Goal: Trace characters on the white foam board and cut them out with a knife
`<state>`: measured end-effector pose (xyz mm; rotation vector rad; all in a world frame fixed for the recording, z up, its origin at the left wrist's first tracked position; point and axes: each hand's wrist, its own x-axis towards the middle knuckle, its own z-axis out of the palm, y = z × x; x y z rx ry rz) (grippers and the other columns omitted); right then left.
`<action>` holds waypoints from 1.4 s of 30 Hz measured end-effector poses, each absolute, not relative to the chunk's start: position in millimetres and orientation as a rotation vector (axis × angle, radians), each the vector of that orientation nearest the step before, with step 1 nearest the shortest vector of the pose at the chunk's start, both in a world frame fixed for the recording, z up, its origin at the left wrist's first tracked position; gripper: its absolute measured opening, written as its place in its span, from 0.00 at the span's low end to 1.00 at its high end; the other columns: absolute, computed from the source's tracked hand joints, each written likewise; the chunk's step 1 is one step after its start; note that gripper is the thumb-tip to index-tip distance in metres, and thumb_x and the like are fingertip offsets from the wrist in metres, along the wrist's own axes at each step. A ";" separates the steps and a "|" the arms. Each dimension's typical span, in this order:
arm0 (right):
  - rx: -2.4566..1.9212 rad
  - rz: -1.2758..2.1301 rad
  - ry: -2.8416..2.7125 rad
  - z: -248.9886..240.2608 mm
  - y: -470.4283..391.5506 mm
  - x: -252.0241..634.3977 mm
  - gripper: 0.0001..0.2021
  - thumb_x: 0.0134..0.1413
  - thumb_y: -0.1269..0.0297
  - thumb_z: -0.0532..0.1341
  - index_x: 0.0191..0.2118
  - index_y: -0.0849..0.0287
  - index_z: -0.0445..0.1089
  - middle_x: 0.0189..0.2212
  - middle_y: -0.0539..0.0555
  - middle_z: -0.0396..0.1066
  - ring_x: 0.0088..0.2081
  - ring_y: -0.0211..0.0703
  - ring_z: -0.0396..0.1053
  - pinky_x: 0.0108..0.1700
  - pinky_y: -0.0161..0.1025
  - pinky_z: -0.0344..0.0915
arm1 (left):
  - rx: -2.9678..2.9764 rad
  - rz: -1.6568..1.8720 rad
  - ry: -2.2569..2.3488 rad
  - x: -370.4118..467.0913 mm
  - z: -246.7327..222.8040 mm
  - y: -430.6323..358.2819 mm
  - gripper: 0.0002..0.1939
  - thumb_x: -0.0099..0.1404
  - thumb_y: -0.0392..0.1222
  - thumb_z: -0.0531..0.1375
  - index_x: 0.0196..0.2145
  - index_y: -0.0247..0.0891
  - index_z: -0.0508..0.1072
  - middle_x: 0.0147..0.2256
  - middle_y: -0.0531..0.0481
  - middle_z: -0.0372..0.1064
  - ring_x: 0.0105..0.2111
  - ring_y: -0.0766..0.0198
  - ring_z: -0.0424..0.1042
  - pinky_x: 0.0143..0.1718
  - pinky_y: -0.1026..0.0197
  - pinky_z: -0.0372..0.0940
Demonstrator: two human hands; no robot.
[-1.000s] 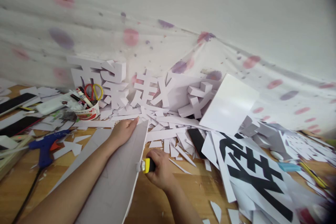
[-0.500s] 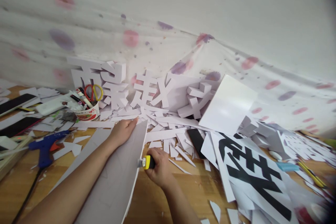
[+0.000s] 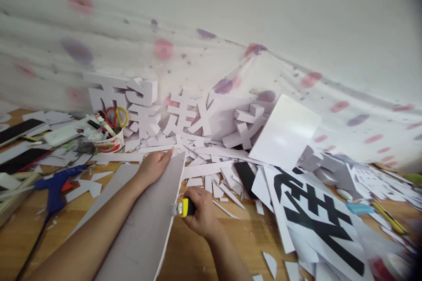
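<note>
My left hand (image 3: 154,167) holds a long white foam board (image 3: 148,224) near its far end, thumb stretched forward and several fingers hidden. The board runs toward me, slightly tilted, with faint pencil lines on its face. In my closed right hand (image 3: 201,210) is a yellow and black utility knife (image 3: 186,207). Its metal blade end touches the board's right edge, about halfway along. Another pale sheet (image 3: 114,184) lies on the wooden table (image 3: 240,237) to the left, partly under my left forearm.
A blue glue gun (image 3: 54,189) and a tub of pens and scissors (image 3: 108,140) stand left. White cut-out characters (image 3: 184,112) line the back among scraps. A black phone-like slab (image 3: 245,178), a printed sheet (image 3: 316,215) and a second yellow cutter (image 3: 391,218) lie right.
My right hand has drawn the utility knife slightly toward me and left along the board's edge. My left hand stays in place on the board.
</note>
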<state>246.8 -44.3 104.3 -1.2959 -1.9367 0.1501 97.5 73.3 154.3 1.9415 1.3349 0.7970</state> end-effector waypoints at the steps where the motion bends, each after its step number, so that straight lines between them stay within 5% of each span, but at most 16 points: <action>1: -1.286 0.152 -1.952 105.8 -45.0 246.3 0.04 0.35 0.68 0.51 0.24 0.56 0.58 0.20 0.49 0.62 0.23 0.38 0.59 0.28 0.34 0.52 | 1.942 0.799 1.330 97.9 153.8 73.0 0.26 0.58 0.62 0.43 0.14 0.40 0.54 0.14 0.56 0.50 0.20 0.64 0.56 0.23 0.63 0.48; 42: -1.277 0.168 -1.843 104.1 -39.3 247.4 0.05 0.34 0.71 0.51 0.24 0.57 0.56 0.19 0.47 0.57 0.23 0.37 0.56 0.26 0.34 0.48 | 1.976 0.746 1.353 102.4 153.1 67.8 0.26 0.59 0.61 0.43 0.14 0.39 0.51 0.14 0.55 0.51 0.20 0.65 0.57 0.25 0.63 0.48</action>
